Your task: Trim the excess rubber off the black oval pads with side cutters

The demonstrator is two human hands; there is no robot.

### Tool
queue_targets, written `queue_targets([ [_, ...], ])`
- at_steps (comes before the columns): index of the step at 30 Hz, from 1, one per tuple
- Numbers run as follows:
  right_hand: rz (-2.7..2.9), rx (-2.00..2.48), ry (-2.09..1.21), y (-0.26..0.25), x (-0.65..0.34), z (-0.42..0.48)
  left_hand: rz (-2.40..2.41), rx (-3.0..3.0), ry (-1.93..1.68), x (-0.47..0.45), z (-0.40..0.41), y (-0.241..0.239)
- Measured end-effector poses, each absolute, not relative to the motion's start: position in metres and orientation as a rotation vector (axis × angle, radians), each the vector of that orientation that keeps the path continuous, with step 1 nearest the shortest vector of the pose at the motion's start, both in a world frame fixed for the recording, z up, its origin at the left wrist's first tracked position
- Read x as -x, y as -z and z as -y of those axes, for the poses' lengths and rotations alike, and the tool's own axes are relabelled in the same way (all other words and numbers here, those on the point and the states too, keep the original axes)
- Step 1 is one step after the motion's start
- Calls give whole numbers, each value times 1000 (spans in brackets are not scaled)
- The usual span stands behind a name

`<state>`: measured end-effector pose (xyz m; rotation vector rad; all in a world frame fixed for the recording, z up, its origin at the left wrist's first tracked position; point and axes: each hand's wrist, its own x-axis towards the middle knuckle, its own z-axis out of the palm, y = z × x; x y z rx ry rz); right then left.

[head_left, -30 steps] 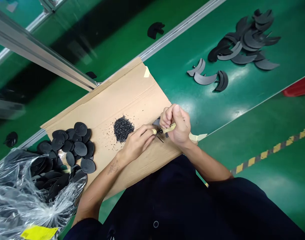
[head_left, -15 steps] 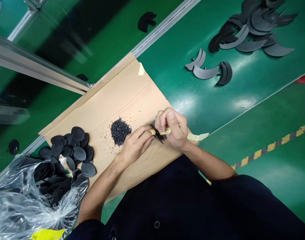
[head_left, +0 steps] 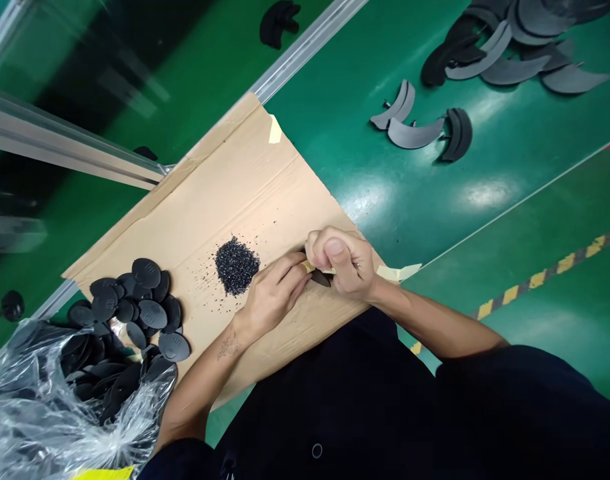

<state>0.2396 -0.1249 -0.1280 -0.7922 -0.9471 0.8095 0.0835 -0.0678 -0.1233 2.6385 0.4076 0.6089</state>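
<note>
Over the cardboard sheet my left hand pinches a dark, thin-edged plastic piece, mostly hidden by the fingers. My right hand is curled in a fist against the same piece, thumb on top. Whatever that fist holds is hidden. Something pale yellow, like tape, shows at the fingertips of both hands. To the left of my left hand lies a heap of small black plastic shavings, with loose bits scattered around it.
Black oval discs are piled at the cardboard's left end, spilling from a clear plastic bag. Curved dark parts lie on the green tabletop, more heaped at upper right. A metal rail runs behind.
The view has shifted slightly. My right fist has moved a little closer to my left hand, and the dark piece between them sits at a different angle.
</note>
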Motion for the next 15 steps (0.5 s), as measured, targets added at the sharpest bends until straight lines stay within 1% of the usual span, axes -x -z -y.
queue_targets([
  [4,927,779,-801,134,-240,126,-433,-2555,-582,-84,72,125],
  [10,977,757,-715,143,-233,129,-611,-2321,-501,-82,76,123],
  [15,1007,850,-697,141,-226,131,-486,-2333,-484,-68,81,123],
])
